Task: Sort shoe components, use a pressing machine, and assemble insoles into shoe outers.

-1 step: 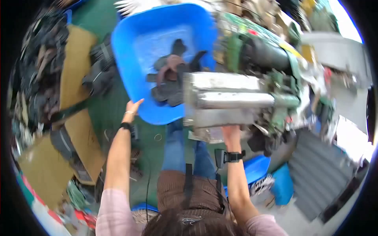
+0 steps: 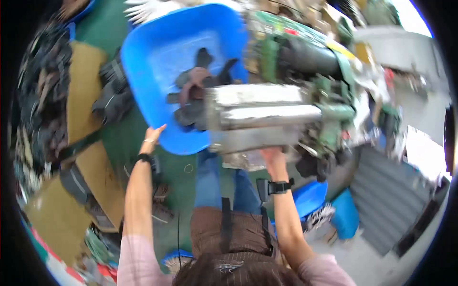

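Observation:
A large blue plastic tub (image 2: 143, 71) stands ahead of me. In it lie several dark grey, soft-looking pieces (image 2: 191, 114) and a maroon one (image 2: 196, 85); their exact kind is blurred. At the tub's near left rim, my left hand (image 2: 153, 135) grips the edge with its fingertips over it. My right hand (image 2: 274, 162) reaches under the near side of a machine with a shiny metal roller and plates (image 2: 272, 114). That machine hides its fingers and the tub's right near corner, so what it touches cannot be seen.
Left stand cardboard boxes (image 2: 86, 90) beside heaps of dark pieces (image 2: 45, 95). White gloves (image 2: 148, 10) lie behind the tub. Right of me are a smaller blue tub (image 2: 310, 196), a blue bag (image 2: 345, 214) and a grey corrugated panel (image 2: 391, 200). A thin cable crosses the green floor (image 2: 179, 190).
The tub, the machine and both hands sit further left in the picture, along with the whole surroundings. My left hand stays on the rim and my right stays under the machine.

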### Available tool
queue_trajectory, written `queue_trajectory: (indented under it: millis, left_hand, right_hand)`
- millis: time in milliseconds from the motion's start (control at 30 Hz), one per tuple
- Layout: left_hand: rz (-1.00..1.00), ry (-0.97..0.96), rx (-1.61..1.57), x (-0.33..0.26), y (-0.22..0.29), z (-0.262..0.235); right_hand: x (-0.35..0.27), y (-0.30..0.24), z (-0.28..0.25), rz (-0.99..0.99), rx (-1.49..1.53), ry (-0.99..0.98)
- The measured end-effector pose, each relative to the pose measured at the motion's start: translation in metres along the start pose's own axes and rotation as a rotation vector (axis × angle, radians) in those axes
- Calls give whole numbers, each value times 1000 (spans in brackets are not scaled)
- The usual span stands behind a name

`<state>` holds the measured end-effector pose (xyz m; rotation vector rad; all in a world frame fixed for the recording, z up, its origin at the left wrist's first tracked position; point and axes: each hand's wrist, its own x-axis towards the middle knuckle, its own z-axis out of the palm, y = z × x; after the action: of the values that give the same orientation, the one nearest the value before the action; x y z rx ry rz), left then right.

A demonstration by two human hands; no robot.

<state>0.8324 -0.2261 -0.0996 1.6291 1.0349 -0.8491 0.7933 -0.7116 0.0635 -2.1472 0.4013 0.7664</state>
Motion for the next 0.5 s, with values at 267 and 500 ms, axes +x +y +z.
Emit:
queue_trajectory:
  millis: [267,500]
  left_hand:
    - [133,-32,-318,-91,17,-37]
    - [150,212,-409,-232,-85,-59]
  right_hand:
    - [-92,-38,-120,21,-164,853]
    - [-92,37,-214,-71,-515,1019]
